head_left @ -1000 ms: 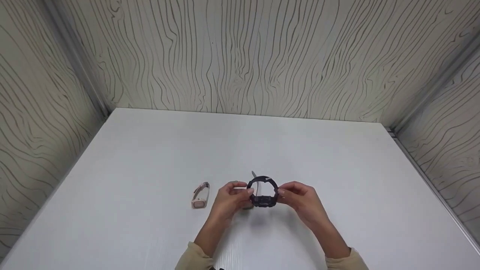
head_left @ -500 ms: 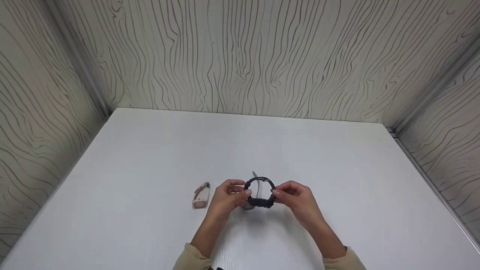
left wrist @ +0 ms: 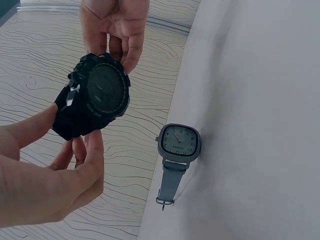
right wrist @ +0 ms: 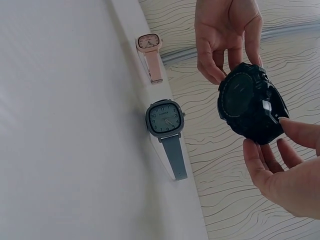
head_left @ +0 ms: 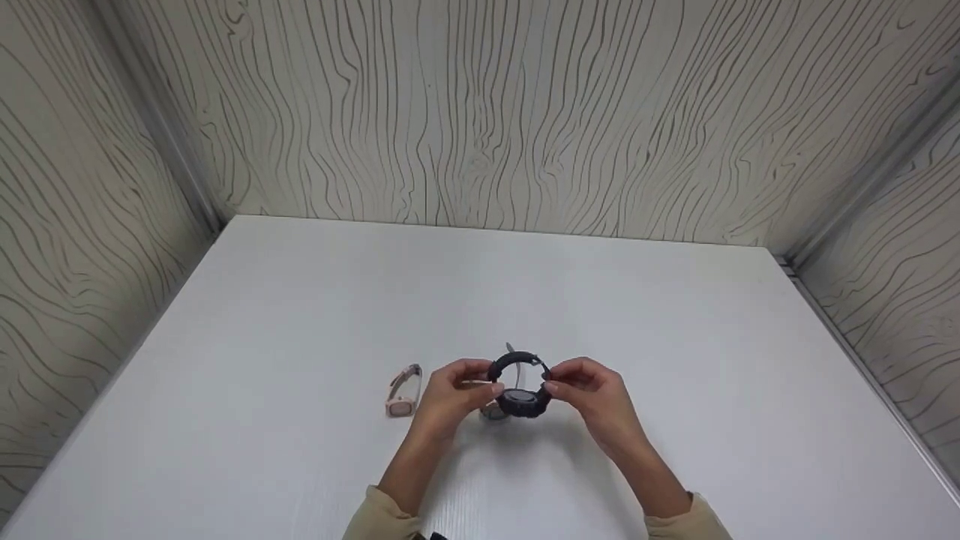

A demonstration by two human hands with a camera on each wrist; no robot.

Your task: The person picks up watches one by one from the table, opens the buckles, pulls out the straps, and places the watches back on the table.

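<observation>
A chunky black wristwatch (head_left: 523, 405) is held above the table between both hands, its strap forming a loop. My left hand (head_left: 448, 401) pinches the strap's left side with thumb and fingers. On the opposite side my right hand (head_left: 602, 401) grips it the same way. Its round dark dial (left wrist: 106, 88) shows in the left wrist view. Behind the left fingertips, partly hidden in the head view, a grey-blue watch (right wrist: 165, 118) with a squarish dial lies on the table. Left of my left hand is a pink watch (head_left: 402, 405) with a small face.
The white table (head_left: 315, 300) extends around the hands and meets a wood-patterned panel (head_left: 465, 112) at the back. Similar side panels stand left and right. A small dark object (head_left: 438, 536) shows at the bottom edge, too cut off to identify.
The black watch has tilted, so its dial now faces more upward in the head view. Both hands have shifted slightly left with it. The other watches have stayed in place.
</observation>
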